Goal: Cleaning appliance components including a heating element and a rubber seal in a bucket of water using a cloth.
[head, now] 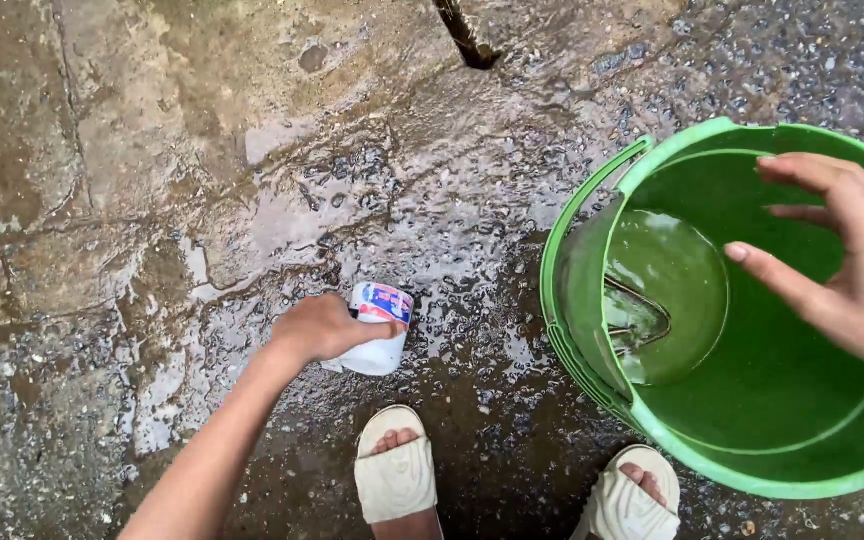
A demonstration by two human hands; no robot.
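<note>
Fingers of my left hand [327,328] wrap the white packet [380,342], probably soft and slippery; right hand [852,260], fingers spread, hovers over the green bucket [592,230] at three o'clock.

I stand on wet ground [372,200] of rough stone, shiny with puddles through the middle of the frame. At upper left the slabs are browner and cracked; at upper right lies dark speckled gravel [802,60]. Daylight reflects off the water.
</note>
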